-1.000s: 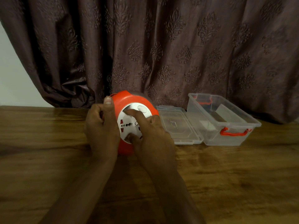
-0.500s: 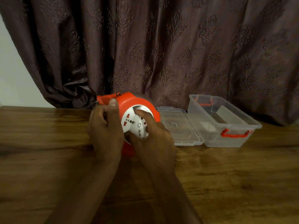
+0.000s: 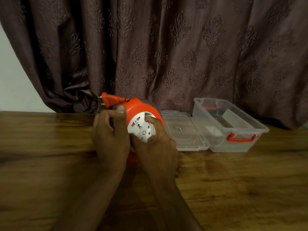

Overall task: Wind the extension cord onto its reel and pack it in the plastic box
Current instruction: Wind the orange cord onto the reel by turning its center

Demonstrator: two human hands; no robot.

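An orange cord reel [image 3: 141, 107] with a white socket face [image 3: 139, 126] stands on edge on the wooden table [image 3: 50, 155]. Its orange plug [image 3: 110, 100] sticks out at the reel's top left, pins pointing left. My left hand [image 3: 110, 135] grips the reel's left rim, thumb up on the orange edge. My right hand [image 3: 155, 145] holds the white socket face, fingers curled on it. No loose cord shows. The clear plastic box [image 3: 233, 129] with orange handles stands open to the right, its lid [image 3: 183, 130] lying flat beside the reel.
A dark patterned curtain [image 3: 166, 55] hangs right behind the table's back edge. A pale wall [image 3: 10, 80] shows at far left. Bare wooden table stretches to the left and in front of the reel.
The white socket face has turned under my right hand. The orange plug has come up and now sits against the reel's top left. Both hands keep their hold.
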